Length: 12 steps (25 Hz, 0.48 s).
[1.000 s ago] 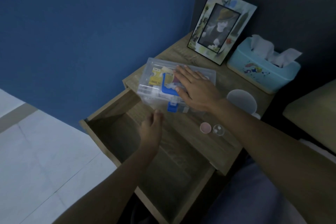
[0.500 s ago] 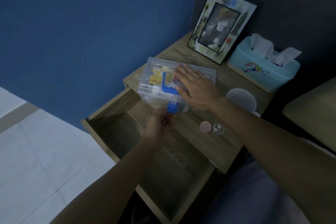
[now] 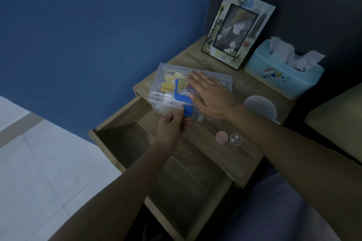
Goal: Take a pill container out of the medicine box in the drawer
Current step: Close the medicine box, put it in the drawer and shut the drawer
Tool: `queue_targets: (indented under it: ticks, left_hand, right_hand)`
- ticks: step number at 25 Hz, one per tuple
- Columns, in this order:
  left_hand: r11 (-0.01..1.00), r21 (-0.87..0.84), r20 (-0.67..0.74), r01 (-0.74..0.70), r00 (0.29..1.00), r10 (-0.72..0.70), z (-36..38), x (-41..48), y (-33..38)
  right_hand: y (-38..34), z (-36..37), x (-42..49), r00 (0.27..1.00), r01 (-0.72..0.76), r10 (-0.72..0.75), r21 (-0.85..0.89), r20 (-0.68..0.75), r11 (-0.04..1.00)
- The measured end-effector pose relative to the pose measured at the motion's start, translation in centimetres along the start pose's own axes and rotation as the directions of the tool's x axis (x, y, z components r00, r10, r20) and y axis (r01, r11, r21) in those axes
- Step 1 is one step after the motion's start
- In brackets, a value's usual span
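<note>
A clear plastic medicine box [image 3: 166, 76] with a blue handle and blue front latch [image 3: 188, 111] lies on the wooden nightstand top [image 3: 197, 58], above the open empty drawer [image 3: 125, 139]. Packets, one yellow, show through its lid. My right hand [image 3: 209, 96] lies flat, fingers spread, on the lid. My left hand [image 3: 173, 126] pinches the blue latch at the box's front edge. A small clear pill container [image 3: 235, 139] with white pills and its pink cap [image 3: 222, 137] rest on the nightstand, right of my left hand.
A picture frame [image 3: 238, 27] leans on the dark wall at the back. A light-blue tissue box [image 3: 282, 76] stands to its right, a white cup [image 3: 260, 105] in front of it. The blue wall lies left, pale floor tiles [image 3: 39, 172] below it.
My left hand rose from over the drawer to the box's front edge and closed on the blue latch. My right hand stayed flat on the lid.
</note>
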<state>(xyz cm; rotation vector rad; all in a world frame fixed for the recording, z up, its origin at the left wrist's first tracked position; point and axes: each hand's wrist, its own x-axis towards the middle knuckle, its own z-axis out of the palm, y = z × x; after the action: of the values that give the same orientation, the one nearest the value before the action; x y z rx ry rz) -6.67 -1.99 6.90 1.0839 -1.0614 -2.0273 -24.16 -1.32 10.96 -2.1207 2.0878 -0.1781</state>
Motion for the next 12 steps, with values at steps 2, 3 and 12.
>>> queue_targets:
  ticks: [2,3,12]
  left_hand:
    - [1.0,0.012,-0.036,-0.018,0.999,0.018,0.29,0.08,0.08]
    - [1.0,0.003,-0.048,-0.021,0.999,0.021,0.3,0.02,-0.01]
    - [0.992,-0.12,0.035,-0.029,0.999,0.034,-0.6,-0.49,-0.45]
  right_hand:
    - [0.06,-0.05,-0.04,1.0,0.005,-0.005,0.012,0.006,1.0]
    - [0.12,-0.1,-0.09,1.0,0.01,-0.01,0.017,0.011,1.0]
    - [0.22,-0.12,-0.12,0.999,0.025,-0.026,0.019,0.037,1.0]
